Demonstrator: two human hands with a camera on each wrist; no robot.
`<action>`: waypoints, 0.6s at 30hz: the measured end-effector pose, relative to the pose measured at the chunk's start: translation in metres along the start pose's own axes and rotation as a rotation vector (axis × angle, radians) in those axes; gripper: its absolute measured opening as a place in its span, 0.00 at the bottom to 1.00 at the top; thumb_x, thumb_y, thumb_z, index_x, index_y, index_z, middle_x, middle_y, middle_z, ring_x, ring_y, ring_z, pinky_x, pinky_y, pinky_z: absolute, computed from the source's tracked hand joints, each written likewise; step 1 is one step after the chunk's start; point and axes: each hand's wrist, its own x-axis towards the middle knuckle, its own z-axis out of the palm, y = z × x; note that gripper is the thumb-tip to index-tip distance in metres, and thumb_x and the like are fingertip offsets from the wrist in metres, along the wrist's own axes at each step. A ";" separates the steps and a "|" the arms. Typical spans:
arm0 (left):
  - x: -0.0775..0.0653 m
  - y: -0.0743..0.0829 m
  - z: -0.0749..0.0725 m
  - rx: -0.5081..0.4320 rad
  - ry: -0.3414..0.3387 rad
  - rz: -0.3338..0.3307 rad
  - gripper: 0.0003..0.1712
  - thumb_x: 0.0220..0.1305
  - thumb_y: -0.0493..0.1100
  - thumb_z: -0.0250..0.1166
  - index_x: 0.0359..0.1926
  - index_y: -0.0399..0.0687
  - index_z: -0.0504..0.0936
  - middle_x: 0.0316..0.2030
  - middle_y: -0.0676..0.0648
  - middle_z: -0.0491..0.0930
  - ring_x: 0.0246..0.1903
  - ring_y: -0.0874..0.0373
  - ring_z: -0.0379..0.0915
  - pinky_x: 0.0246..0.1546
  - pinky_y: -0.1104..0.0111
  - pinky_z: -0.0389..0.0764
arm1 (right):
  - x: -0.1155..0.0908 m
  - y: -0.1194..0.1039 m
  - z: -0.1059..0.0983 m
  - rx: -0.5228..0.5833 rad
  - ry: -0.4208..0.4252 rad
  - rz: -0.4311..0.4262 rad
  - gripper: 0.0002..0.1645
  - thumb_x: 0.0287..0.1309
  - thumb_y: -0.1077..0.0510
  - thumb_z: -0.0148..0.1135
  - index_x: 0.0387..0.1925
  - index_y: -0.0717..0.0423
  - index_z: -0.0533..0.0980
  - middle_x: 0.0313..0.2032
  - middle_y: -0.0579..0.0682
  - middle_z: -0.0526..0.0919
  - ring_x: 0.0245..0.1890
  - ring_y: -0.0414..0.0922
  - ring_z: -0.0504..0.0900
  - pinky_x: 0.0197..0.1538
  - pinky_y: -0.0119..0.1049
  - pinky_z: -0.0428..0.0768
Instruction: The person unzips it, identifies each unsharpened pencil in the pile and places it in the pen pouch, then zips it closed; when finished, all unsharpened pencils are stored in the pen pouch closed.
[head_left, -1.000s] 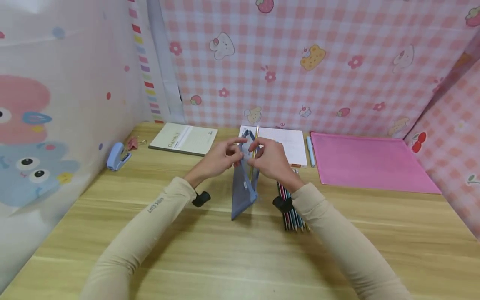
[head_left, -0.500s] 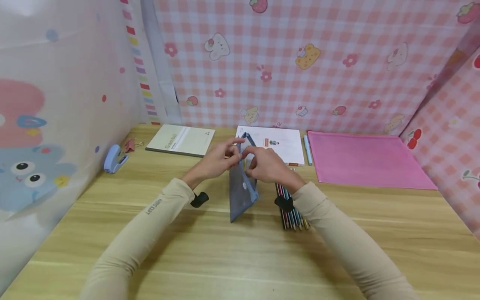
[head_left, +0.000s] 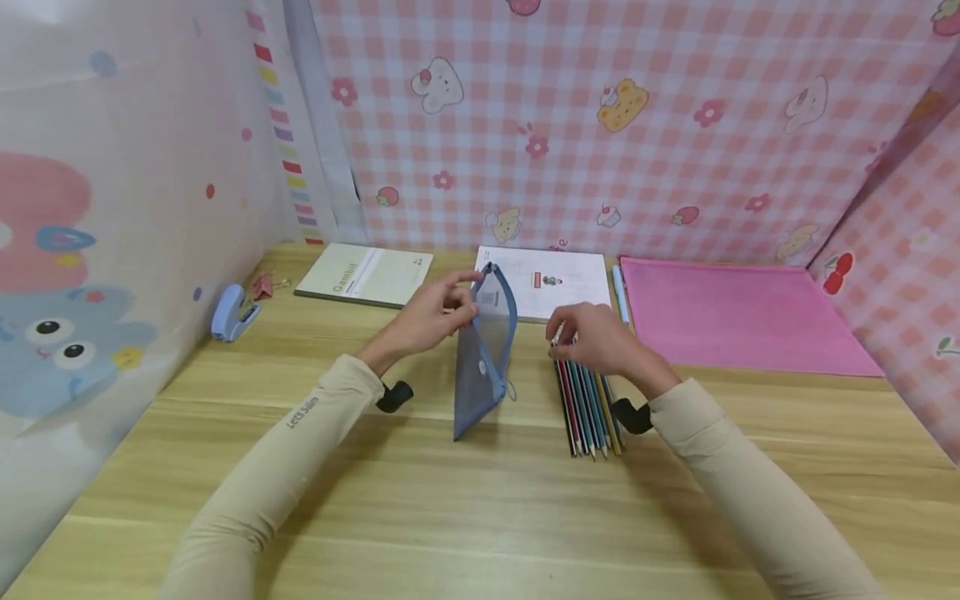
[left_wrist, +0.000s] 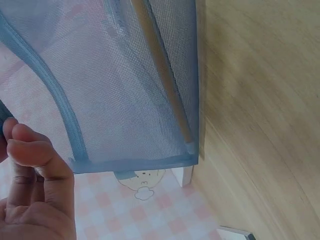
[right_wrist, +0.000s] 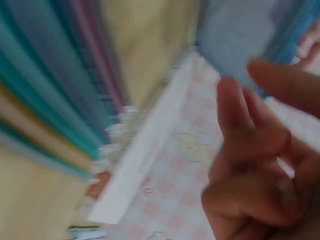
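Observation:
My left hand pinches the zipped rim of a blue mesh zipper pouch, which stands on edge on the table with its mouth gaping. Through the mesh in the left wrist view, a single yellowish pencil lies along the bottom of the pouch. To the right, my right hand hovers at the far ends of a row of pencils in several colours, points toward me. Its fingers are bent with a gap to the thumb, and they hold nothing in the right wrist view.
Behind stand a Gambit notebook and a white booklet by the wall. A light-blue pen lies beside a pink pouch. At the left are a blue stapler and a red binder clip.
The pencil held by my right hand at the pouch has gone inside and been let go. That hand has then moved right to the pencil row; the left hand keeps its grip.

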 end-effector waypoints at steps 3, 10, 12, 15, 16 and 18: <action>0.000 -0.001 0.001 0.002 0.001 -0.009 0.27 0.72 0.35 0.57 0.69 0.37 0.66 0.27 0.50 0.76 0.27 0.51 0.73 0.24 0.72 0.70 | -0.006 0.010 0.011 -0.043 -0.147 -0.080 0.11 0.53 0.63 0.72 0.39 0.57 0.81 0.29 0.48 0.86 0.31 0.40 0.81 0.39 0.37 0.79; 0.001 0.002 0.003 0.004 -0.013 -0.006 0.26 0.72 0.35 0.57 0.69 0.37 0.67 0.26 0.50 0.77 0.27 0.54 0.73 0.26 0.72 0.71 | -0.012 0.014 0.025 -0.026 -0.256 -0.083 0.09 0.52 0.65 0.73 0.35 0.56 0.81 0.28 0.47 0.85 0.28 0.37 0.81 0.36 0.32 0.80; 0.001 0.002 0.003 0.003 -0.014 -0.006 0.26 0.72 0.34 0.57 0.69 0.37 0.68 0.26 0.50 0.77 0.27 0.53 0.72 0.26 0.72 0.70 | -0.011 0.013 0.028 -0.028 -0.261 -0.080 0.08 0.54 0.63 0.72 0.35 0.55 0.81 0.29 0.47 0.85 0.27 0.37 0.80 0.35 0.32 0.80; 0.002 0.001 0.004 -0.003 -0.018 -0.010 0.26 0.71 0.34 0.57 0.68 0.37 0.68 0.26 0.50 0.77 0.27 0.52 0.73 0.25 0.73 0.70 | -0.008 0.011 0.032 -0.039 -0.262 -0.097 0.07 0.55 0.60 0.72 0.35 0.53 0.81 0.31 0.47 0.85 0.27 0.38 0.79 0.35 0.33 0.78; 0.002 0.002 0.004 -0.006 -0.018 -0.011 0.26 0.71 0.34 0.57 0.68 0.36 0.68 0.26 0.50 0.77 0.28 0.51 0.73 0.25 0.73 0.70 | -0.007 0.009 0.034 -0.052 -0.257 -0.100 0.07 0.54 0.58 0.73 0.34 0.53 0.81 0.31 0.47 0.84 0.27 0.38 0.77 0.35 0.33 0.77; 0.001 0.002 0.004 -0.010 -0.021 -0.014 0.26 0.71 0.34 0.57 0.68 0.36 0.68 0.26 0.50 0.77 0.28 0.48 0.74 0.26 0.73 0.70 | -0.003 0.006 0.036 -0.074 -0.238 -0.090 0.09 0.52 0.57 0.74 0.33 0.53 0.81 0.31 0.47 0.83 0.27 0.39 0.75 0.34 0.32 0.74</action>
